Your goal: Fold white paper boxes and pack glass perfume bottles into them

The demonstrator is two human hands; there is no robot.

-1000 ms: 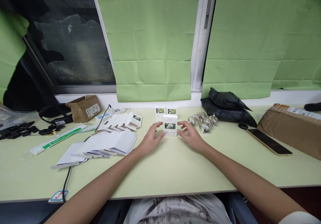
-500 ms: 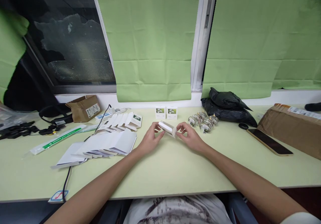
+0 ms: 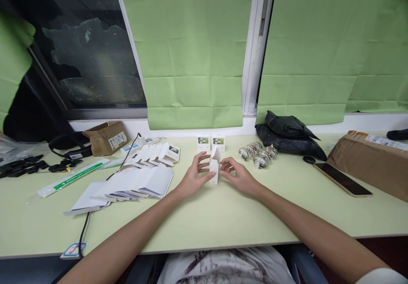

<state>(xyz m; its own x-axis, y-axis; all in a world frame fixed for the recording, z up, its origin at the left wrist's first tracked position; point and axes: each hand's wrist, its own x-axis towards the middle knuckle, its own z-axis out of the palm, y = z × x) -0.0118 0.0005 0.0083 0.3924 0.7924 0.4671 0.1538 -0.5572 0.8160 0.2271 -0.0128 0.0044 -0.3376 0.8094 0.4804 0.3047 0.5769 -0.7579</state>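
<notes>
A small white carton [image 3: 214, 167] stands on end on the pale green table [image 3: 210, 216], its top flap open. My left hand [image 3: 194, 175] grips its left side with thumb and fingers. On the carton's right side, my right hand [image 3: 237, 174] pinches it with curled fingers. Two closed white cartons with flower pictures [image 3: 211, 142] stand just behind. Several small glass bottles [image 3: 258, 153] lie to the right of them.
Flat white carton blanks [image 3: 134, 182] and half-folded cartons [image 3: 156, 153] lie left of my hands. A black bag [image 3: 288, 135], a phone [image 3: 342, 179] and a brown parcel [image 3: 372, 161] are at right. A small cardboard box [image 3: 106, 136] and cables sit far left.
The carton stood facing me a second ago; both hands tipped it flat, then turned it upright on end with its narrow side toward me and its flap open.
</notes>
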